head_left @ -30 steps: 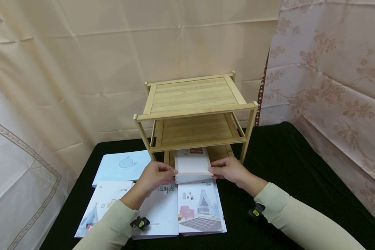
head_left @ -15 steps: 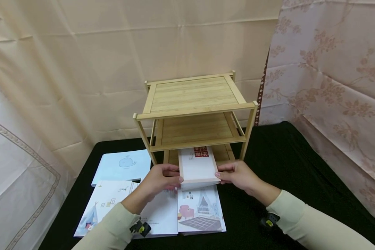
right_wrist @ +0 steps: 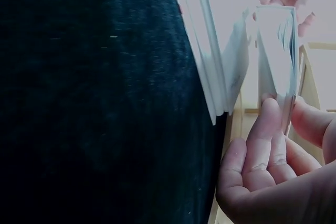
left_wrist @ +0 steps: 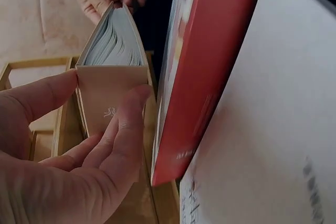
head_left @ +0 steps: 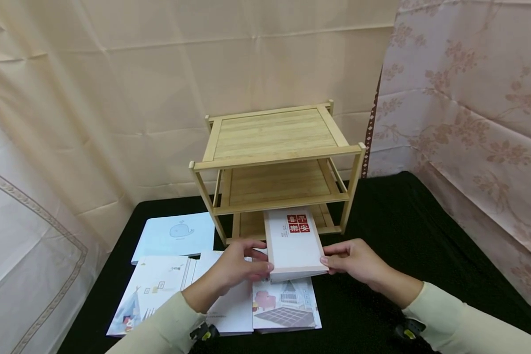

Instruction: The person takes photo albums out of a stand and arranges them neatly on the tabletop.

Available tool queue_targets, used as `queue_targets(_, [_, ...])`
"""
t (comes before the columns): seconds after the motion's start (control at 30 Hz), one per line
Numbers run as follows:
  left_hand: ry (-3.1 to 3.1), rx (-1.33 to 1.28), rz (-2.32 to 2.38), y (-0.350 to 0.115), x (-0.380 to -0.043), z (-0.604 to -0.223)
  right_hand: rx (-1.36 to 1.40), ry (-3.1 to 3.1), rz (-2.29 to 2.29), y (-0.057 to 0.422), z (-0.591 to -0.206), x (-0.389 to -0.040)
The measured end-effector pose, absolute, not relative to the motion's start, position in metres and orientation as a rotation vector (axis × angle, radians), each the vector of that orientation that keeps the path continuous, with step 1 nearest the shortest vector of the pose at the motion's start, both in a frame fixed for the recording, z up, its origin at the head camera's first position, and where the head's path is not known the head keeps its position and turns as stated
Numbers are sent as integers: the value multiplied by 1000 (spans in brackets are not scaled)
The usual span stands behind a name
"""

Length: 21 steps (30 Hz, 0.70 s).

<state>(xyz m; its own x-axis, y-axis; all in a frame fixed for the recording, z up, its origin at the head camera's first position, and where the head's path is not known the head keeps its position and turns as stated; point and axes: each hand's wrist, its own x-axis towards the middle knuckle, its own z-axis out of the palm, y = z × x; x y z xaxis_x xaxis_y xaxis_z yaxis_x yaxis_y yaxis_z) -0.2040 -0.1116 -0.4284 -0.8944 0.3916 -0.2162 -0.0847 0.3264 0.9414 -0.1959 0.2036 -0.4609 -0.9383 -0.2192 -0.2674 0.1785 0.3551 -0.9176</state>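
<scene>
A thick hardcover book [head_left: 292, 250] with a white cover and a red block of characters slants over the front of the wooden shelf's bottom tier [head_left: 250, 226]. My left hand [head_left: 239, 265] pinches it by the left side; in the left wrist view, thumb and fingers lie on its beige spine [left_wrist: 107, 98]. On the opposite side, my right hand [head_left: 358, 260] grips the cover edge between thumb and fingers. Its pages [right_wrist: 286, 45] fan slightly apart in the right wrist view. Part of a book with a pink armchair picture [head_left: 287, 307] is hidden beneath it.
The three-tier wooden shelf [head_left: 274, 132] stands at the back of the black cloth [head_left: 380, 221]. Left of it lies a light blue whale notebook [head_left: 172, 238]. A tent-picture book [head_left: 155, 282] and a white book [head_left: 230, 309] lie in front. Curtains [head_left: 159, 73] hang behind.
Both hands have drawn the book toward me and to the right, out from under the middle tier. More of its cover and the red characters now show.
</scene>
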Motion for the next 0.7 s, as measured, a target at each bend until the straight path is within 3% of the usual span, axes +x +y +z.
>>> queue_targets(0.7, [2066, 266, 1571, -81, -187, -437, -62, 2272, -1527, 246, -466, -168])
